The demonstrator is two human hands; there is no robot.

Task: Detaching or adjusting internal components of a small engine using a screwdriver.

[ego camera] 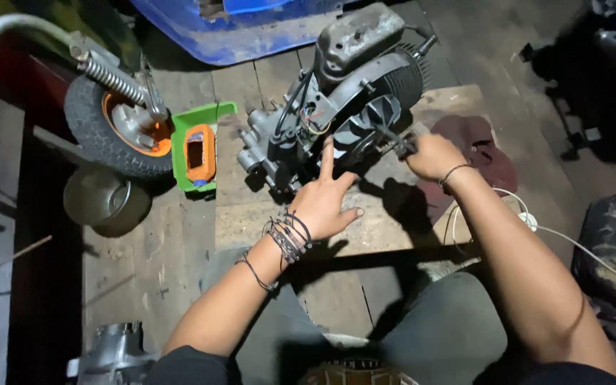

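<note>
While the grey engine [344, 100] lies on its side on a flat wooden board [265, 221] on the floor, the person leans over it. The left hand [326, 203] is open, fingers spread, with one fingertip touching the engine near its fan. The right hand [433, 155] is closed around a small dark tool [397, 145] pressed to the engine's side. Just left of the engine sits a green and orange box [199, 150]. Beside that stands a small wheel [112, 128] with an orange middle. A white cable [572, 242] runs along the floor on the right.
</note>
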